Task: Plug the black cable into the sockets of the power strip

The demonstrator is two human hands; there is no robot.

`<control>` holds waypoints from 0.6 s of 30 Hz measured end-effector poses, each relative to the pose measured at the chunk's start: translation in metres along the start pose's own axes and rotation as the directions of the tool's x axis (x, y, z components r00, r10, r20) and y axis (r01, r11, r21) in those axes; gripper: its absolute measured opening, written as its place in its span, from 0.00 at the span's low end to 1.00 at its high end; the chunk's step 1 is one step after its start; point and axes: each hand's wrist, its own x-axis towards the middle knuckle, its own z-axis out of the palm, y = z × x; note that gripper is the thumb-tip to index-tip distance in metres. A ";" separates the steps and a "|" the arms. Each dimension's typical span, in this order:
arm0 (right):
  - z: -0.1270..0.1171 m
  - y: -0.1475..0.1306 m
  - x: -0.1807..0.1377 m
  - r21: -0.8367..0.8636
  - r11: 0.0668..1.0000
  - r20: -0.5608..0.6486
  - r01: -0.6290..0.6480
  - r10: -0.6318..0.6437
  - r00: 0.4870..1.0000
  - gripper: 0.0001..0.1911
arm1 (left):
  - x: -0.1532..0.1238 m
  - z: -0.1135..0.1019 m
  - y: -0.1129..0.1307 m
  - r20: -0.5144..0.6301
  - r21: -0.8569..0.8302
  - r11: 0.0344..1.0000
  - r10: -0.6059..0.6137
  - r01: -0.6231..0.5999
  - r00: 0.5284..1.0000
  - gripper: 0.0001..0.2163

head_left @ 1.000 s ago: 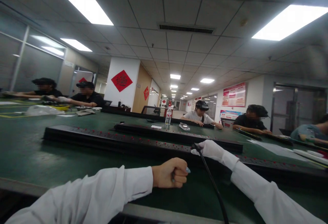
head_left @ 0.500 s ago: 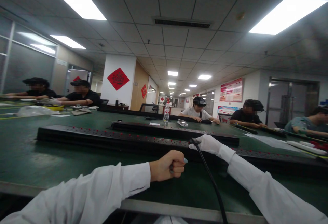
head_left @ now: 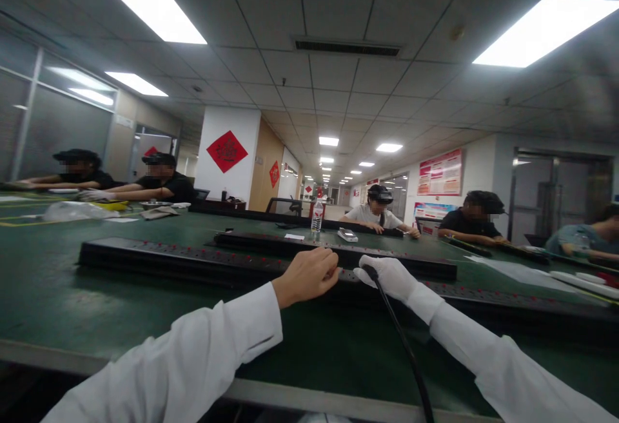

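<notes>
Left hand (head_left: pixel 307 275): bare, fingers curled in toward the palm, set at the near strip (head_left: pixel 193 255) and covering part of it from view. Whether it touched the strip, or had anything between the fingers, could not be told.

Right hand (head_left: pixel 387 278): in a white glove, closed on the upper end of a cable (head_left: pixel 405 345). It stood just beside the left, a small gap between the two, and also hid part of the near strip. Contact with the strip could not be made out.

Cable: black, one; upper end in the gloved grip, the rest slanting down over the table edge and out at the bottom of the view.

Near strip: black, long, dotted with red; lay across the green table (head_left: pixel 120 300), from the left, past both hands, toward the right.

Far strip (head_left: pixel 411 263): black, lay just beyond the near one.

Bottle (head_left: pixel 316 216): clear, upright, beyond the far strip.

White device (head_left: pixel 347 235): lay to the right of the bottle.

Card (head_left: pixel 294 236): white, lay flat, left of the bottle.

Plastic bag (head_left: pixel 77 211): crumpled, at the table's far left.

Co-worker (head_left: pixel 374 213): in a white shirt, opposite, wearing a headset.
</notes>
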 end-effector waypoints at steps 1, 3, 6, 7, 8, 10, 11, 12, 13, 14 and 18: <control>0.000 0.000 0.000 0.003 1.000 -0.002 -0.002 0.002 1.000 0.18 | 0.001 0.001 -0.002 0.010 0.028 1.000 -0.007 0.007 1.000 0.06; 0.000 -0.001 0.000 0.003 1.000 -0.005 -0.015 0.015 1.000 0.18 | 0.001 0.004 -0.005 0.044 0.092 0.996 -0.012 0.008 0.999 0.06; 0.000 -0.002 -0.001 0.008 0.999 -0.002 -0.042 0.042 0.999 0.18 | 0.001 0.009 -0.011 0.109 0.165 0.986 -0.030 0.012 0.994 0.09; 0.000 -0.002 -0.001 0.014 0.999 -0.001 -0.047 0.047 0.999 0.18 | 0.000 0.011 -0.012 0.125 0.174 0.985 -0.035 0.013 0.991 0.10; 0.001 -0.002 -0.001 0.019 0.999 -0.001 -0.050 0.050 0.999 0.18 | 0.000 0.011 -0.013 0.134 0.176 0.984 -0.039 0.015 0.990 0.10; 0.002 -0.001 -0.001 0.025 0.998 -0.007 -0.050 0.050 0.999 0.18 | 0.000 0.012 -0.014 0.134 0.175 0.984 -0.038 0.014 0.990 0.11; 0.003 -0.001 -0.001 0.024 0.998 -0.012 -0.050 0.050 0.999 0.17 | -0.001 0.012 -0.014 0.131 0.177 0.984 -0.035 0.011 0.991 0.11; 0.003 0.000 -0.001 0.020 0.999 -0.018 -0.051 0.051 0.999 0.17 | -0.001 0.013 -0.015 0.130 0.182 0.983 -0.030 0.006 0.991 0.11; 0.004 0.000 -0.001 0.016 0.999 -0.022 -0.052 0.052 0.998 0.17 | -0.001 0.013 -0.015 0.133 0.190 0.982 -0.024 -0.002 0.991 0.11; 0.005 0.001 -0.001 0.012 0.999 -0.026 -0.053 0.054 0.998 0.16 | 0.000 0.013 -0.015 0.138 0.198 0.980 -0.018 -0.010 0.990 0.11; 0.005 0.001 -0.001 -0.006 0.998 -0.023 -0.063 0.063 0.998 0.17 | 0.000 0.011 -0.014 0.134 0.199 0.980 0.001 -0.028 0.991 0.12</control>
